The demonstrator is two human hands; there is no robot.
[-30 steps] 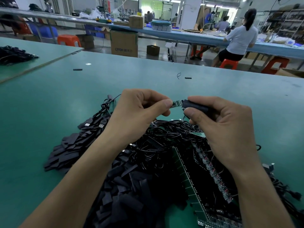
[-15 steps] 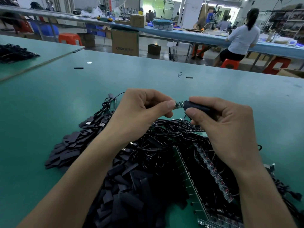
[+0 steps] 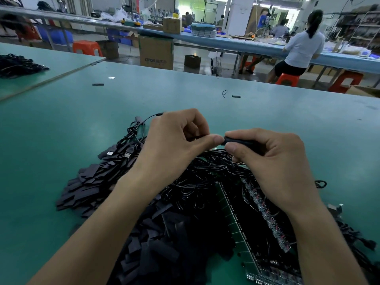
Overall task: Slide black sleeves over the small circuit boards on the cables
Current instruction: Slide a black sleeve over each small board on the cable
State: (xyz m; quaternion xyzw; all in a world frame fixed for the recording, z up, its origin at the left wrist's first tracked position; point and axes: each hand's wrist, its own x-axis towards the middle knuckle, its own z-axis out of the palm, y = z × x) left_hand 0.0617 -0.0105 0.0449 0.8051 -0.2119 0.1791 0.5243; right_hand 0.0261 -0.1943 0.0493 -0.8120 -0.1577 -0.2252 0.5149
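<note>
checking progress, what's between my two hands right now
Head view: only the black sleeve, pinched by the right hand, its end reaching the left hand.

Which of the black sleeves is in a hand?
The black sleeve pinched by the right hand, above the cable tangle; other sleeves lie on the green table.

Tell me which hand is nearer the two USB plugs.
Left. The left hand, holding a cable, is just right of the USB plugs; the right hand, pinching the sleeve, is farther right, beyond the left.
</note>
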